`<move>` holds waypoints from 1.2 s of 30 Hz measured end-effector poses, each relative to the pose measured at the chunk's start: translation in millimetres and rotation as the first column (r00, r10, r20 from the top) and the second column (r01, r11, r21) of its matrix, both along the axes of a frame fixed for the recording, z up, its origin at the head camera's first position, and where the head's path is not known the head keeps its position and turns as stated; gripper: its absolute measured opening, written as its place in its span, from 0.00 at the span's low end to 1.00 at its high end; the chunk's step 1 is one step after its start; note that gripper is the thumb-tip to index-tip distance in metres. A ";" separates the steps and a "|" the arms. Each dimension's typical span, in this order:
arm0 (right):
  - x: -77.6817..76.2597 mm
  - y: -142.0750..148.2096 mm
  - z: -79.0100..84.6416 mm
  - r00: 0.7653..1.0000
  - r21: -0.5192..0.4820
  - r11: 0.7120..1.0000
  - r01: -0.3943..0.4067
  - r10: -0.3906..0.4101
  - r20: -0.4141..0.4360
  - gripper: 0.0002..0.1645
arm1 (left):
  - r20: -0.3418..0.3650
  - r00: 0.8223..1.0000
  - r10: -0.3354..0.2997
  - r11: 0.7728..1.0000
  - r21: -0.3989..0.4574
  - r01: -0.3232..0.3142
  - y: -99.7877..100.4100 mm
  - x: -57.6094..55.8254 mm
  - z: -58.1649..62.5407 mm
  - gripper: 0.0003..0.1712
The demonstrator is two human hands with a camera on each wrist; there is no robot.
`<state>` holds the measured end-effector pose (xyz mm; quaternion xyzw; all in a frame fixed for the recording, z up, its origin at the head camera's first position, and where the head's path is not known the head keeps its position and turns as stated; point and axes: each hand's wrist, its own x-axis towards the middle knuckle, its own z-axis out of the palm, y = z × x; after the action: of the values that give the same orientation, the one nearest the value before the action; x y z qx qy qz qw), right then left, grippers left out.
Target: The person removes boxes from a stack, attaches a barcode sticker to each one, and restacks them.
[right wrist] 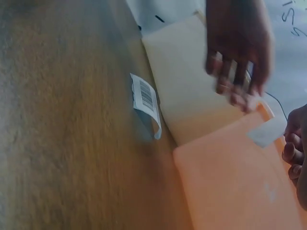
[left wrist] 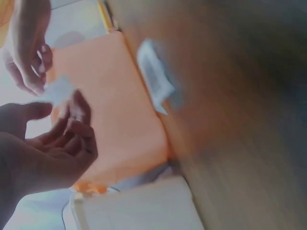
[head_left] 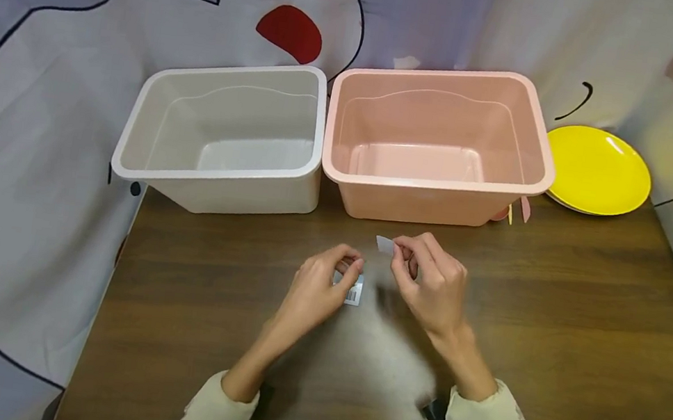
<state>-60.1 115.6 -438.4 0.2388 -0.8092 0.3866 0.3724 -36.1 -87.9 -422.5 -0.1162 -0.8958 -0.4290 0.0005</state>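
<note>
Slip (head_left: 385, 245), one end invisible

Head view sharp; tabletop (head_left: 348, 372) sheen, shadows near hands (head_left: 436, 282); wrist views hazy, blurred.

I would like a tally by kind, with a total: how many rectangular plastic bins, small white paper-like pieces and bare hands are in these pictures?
Rectangular plastic bins: 2 (off-white plastic bin, pink plastic bin)
Small white paper-like pieces: 2 (white barcode label, white slip pinched by a hand)
Bare hands: 2 (left hand, right hand)
Total: 6
</note>
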 end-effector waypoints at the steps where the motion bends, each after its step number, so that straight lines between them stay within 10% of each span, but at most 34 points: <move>1: 1.0 -1.0 0.7 1.000 0.023 1.000 -0.002 0.003 -0.017 0.07 | 0.028 1.000 -0.009 0.998 0.058 0.008 4.0 -1.8 4.7 0.10; 7: 6.3 -6.1 1.8 0.997 0.093 0.995 -0.047 0.052 -0.054 0.11 | 0.095 0.995 -0.027 0.972 0.237 0.003 11.9 -8.0 14.9 0.14; 20: 7.7 -7.8 0.1 0.961 0.240 0.932 -0.272 0.276 0.017 0.05 | 0.045 0.999 -0.005 0.970 0.243 -0.006 0.3 -9.7 14.3 0.08; 28: 0.0 -7.6 -3.0 0.966 0.020 0.976 -0.216 0.211 0.147 0.08 | 0.024 1.000 -0.005 0.976 0.217 -0.001 -17.8 -9.3 9.5 0.06; 36: -5.2 -13.3 -6.7 0.836 -0.124 0.962 -0.241 0.271 0.477 0.06 | -0.022 1.000 -0.010 0.986 0.167 0.013 -36.7 -10.5 8.4 0.03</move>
<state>-65.3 102.3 -445.1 0.2281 -0.8260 0.5043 0.1068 -46.6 -124.5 -414.0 -0.1253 -0.8559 -0.5014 0.0172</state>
